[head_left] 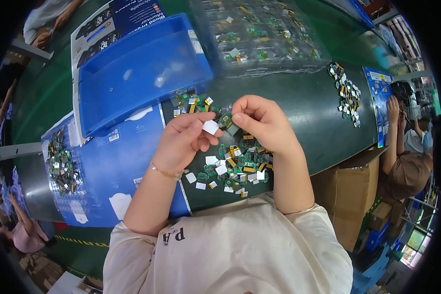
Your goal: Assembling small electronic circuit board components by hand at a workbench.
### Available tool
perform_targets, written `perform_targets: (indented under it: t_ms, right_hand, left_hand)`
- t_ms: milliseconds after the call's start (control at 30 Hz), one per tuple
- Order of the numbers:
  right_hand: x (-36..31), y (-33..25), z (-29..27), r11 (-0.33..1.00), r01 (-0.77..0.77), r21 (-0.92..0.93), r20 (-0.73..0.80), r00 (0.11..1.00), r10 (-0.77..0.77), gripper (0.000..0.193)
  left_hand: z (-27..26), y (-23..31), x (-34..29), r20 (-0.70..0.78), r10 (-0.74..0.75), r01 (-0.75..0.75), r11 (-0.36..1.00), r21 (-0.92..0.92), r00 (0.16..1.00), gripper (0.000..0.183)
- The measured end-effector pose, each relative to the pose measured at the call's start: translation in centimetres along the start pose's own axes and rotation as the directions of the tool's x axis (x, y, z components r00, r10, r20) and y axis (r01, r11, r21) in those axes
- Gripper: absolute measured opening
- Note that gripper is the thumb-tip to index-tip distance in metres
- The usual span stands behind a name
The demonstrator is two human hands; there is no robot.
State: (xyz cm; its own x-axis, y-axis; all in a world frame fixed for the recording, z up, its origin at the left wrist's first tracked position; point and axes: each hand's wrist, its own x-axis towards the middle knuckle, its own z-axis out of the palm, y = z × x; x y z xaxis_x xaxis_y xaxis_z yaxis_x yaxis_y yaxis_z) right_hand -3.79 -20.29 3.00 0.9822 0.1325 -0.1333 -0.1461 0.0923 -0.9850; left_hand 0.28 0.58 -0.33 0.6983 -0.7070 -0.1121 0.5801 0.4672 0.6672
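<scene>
My left hand (179, 142) pinches a small flat white square piece (210, 127) between thumb and fingers. Close beside it, my right hand (267, 125) grips a small green circuit board (225, 120) by its edge. Whether the white piece and the board are joined cannot be made out. Just below both hands a loose pile of green circuit boards (250, 159) lies on the dark green table, mixed with white and gold-yellow squares. A smaller heap of similar boards (193, 104) sits beyond my fingers, partly hidden by them.
A blue plastic bin (142, 61) stands at the back left on blue printed card sheets (110, 157). Stacked clear trays (274, 66) holding boards are at the back. More boards lie at far right (348, 95) and far left (61, 166). A cardboard box (348, 196) adjoins the right edge; co-workers sit around.
</scene>
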Motion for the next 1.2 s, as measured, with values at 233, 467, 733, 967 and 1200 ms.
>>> perform_targets:
  t_ms: [233,467,733,967,1200]
  right_hand:
    - [0.4,-0.1,1.2,0.991,-0.008,0.131,-0.047,0.999,0.014,0.008]
    - [0.1,-0.3,0.8,0.967,0.067,-0.246,-0.034,0.996,-0.078,0.013]
    - [0.6,0.3,0.6,0.829,0.373,-0.417,0.058,0.921,-0.385,0.012]
    - [0.4,0.4,2.2,0.997,0.080,-0.006,-0.078,0.994,-0.080,0.012]
    - [0.5,0.4,1.6,0.921,0.214,-0.325,-0.045,0.969,-0.241,0.013]
  left_hand:
    - [1.1,-0.5,0.2,-0.056,0.112,-0.096,0.968,0.232,0.992,0.029]
    - [1.1,-0.7,0.0,-0.081,0.137,-0.111,0.957,0.267,0.987,0.022]
    - [1.0,-0.6,0.1,-0.087,0.011,0.004,0.984,0.179,0.996,0.017]
    - [0.0,-1.3,0.0,-0.105,-0.012,0.013,1.000,0.006,0.994,0.017]
    - [0.1,-1.4,0.1,-0.110,-0.026,0.030,0.999,0.042,0.994,0.019]
